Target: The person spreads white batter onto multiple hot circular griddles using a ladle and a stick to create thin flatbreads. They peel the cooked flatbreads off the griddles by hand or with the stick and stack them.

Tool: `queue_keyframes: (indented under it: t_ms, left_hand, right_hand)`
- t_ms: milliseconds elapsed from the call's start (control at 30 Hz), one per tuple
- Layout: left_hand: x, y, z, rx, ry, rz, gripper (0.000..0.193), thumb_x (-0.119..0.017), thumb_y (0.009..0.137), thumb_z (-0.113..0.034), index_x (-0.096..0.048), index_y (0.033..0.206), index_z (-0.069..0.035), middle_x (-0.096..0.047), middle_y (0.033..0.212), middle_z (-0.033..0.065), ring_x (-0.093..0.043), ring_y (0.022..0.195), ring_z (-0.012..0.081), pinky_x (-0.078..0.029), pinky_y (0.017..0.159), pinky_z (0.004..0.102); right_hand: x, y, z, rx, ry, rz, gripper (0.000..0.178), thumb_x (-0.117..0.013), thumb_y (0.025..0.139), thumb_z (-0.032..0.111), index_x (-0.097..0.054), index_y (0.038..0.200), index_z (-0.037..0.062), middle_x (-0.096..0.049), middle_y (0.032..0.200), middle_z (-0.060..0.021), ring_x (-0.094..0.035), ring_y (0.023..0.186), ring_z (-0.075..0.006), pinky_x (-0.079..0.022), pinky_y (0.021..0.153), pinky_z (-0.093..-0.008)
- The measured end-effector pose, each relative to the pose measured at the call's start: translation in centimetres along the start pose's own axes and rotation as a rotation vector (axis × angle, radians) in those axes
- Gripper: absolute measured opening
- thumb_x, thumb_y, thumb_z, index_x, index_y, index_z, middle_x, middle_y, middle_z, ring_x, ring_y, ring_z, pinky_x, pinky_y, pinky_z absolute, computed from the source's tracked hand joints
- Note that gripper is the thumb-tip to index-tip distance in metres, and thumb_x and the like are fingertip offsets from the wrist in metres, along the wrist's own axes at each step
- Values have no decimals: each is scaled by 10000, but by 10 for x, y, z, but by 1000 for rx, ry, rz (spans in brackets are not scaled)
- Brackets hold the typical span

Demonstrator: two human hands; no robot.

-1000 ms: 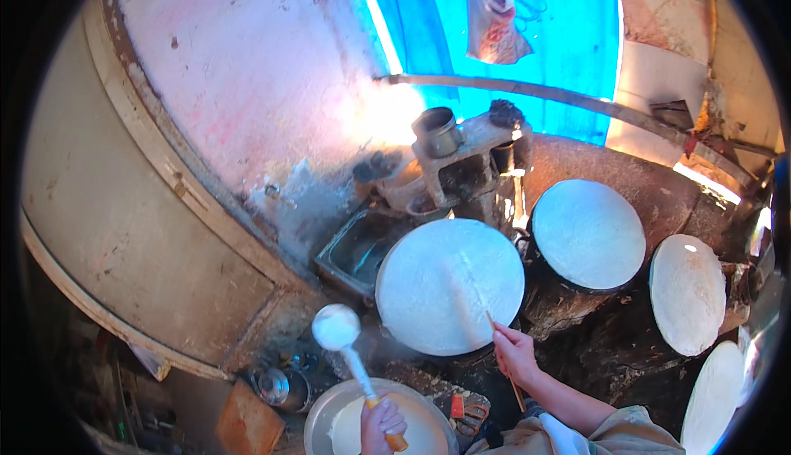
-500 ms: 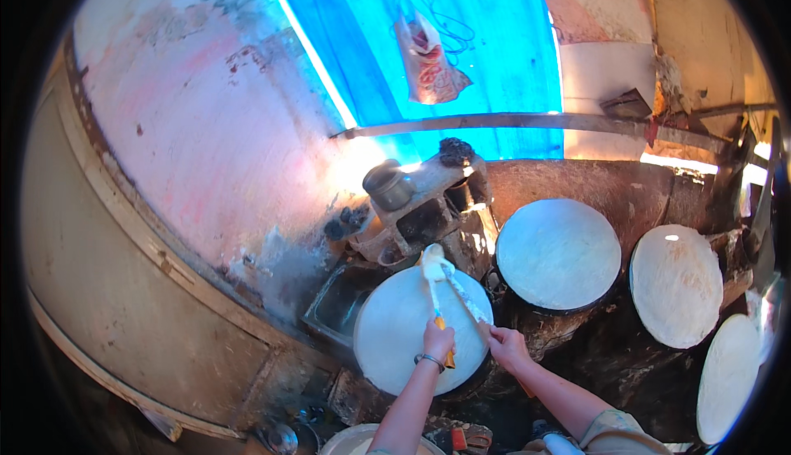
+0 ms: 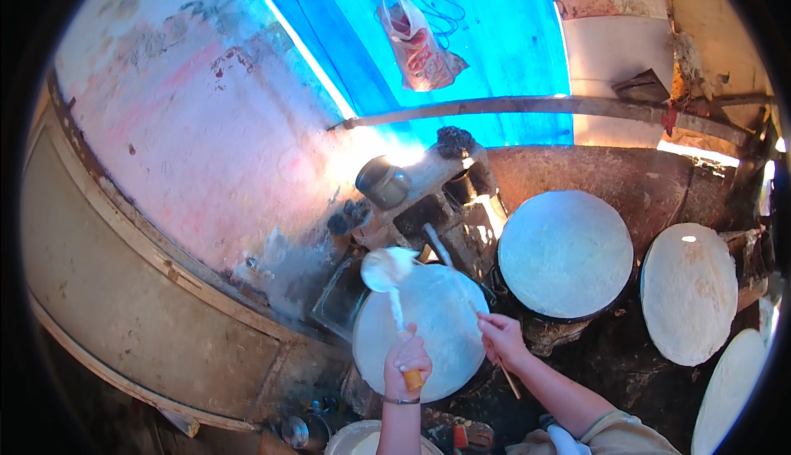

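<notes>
My left hand [image 3: 407,359] is closed round the yellow handle of a ladle [image 3: 386,270]. The ladle's head is coated white, slightly blurred, and sits over the left far rim of a large round white griddle [image 3: 420,340]. In my right hand [image 3: 504,341] is a long thin spatula [image 3: 439,246], gripped with the fingers. Its white-coated blade reaches across the griddle to the far rim, partly lost against the white surface, while its brown handle end sticks out below my hand. Ladle and spatula are apart.
More round white discs stand to the right: one close by [image 3: 566,254], another [image 3: 690,294] beyond. A sooty clay stove [image 3: 424,208] with a metal pot [image 3: 382,182] lies behind the griddle. A pale tub [image 3: 353,440] is at the near edge. A bag [image 3: 422,53] hangs against blue sheeting.
My left hand has drawn the ladle left and nearer, away from the spatula. The spatula's blade now points farther toward the stove. The head view has shifted slightly.
</notes>
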State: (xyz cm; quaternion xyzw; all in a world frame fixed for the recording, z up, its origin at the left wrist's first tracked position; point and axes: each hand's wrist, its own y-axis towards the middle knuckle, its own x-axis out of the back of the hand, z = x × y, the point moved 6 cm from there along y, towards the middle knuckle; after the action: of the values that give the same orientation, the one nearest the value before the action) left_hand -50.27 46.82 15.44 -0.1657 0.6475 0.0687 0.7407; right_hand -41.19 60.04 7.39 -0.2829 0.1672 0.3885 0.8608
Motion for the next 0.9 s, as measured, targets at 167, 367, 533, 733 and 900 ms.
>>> queue_keyframes:
  t_ms: [167,367,533,733,900]
  left_hand:
    - [-9,-43,22,-88,-4,-14,220,-338,952,-168,-491,877,-28,-346,490,-52,-366,352,30,-348,370,165]
    - [0,-131,21,-36,-251,-21,259,-384,941,-215,-389,709,-99,-303,496,-55,-333,410,13,-319,372,178]
    - [7,-129,-13,-223,70,20,305,-354,951,-209,-347,655,-135,-306,515,-50,-325,418,37,-317,417,175]
    - [-6,-107,47,-127,243,9,321,-296,959,-183,-353,650,-122,-338,521,-34,-340,412,65,-351,406,212]
    - [18,-92,121,169,-56,-114,287,-316,951,-170,-385,684,-91,-352,495,-41,-411,395,57,-413,374,209]
  right_hand:
    - [33,4,-28,35,-373,-63,203,-589,828,175,-626,955,21,-473,515,-14,-390,334,-81,-290,303,-229]
    - [24,-69,-97,-32,-484,271,261,-641,804,186,-651,1040,75,-638,783,-21,-516,629,-70,-439,549,-222]
    - [47,-142,-107,-158,-372,325,327,-649,811,231,-621,1088,58,-641,819,-21,-542,757,-73,-455,702,-250]
    - [115,-164,-88,190,-636,-206,288,-670,774,256,-624,960,41,-630,740,-87,-577,669,-153,-475,646,-321]
    - [181,-202,-24,373,-849,-634,173,-624,790,205,-595,814,36,-584,715,-158,-576,647,-286,-467,608,-361]
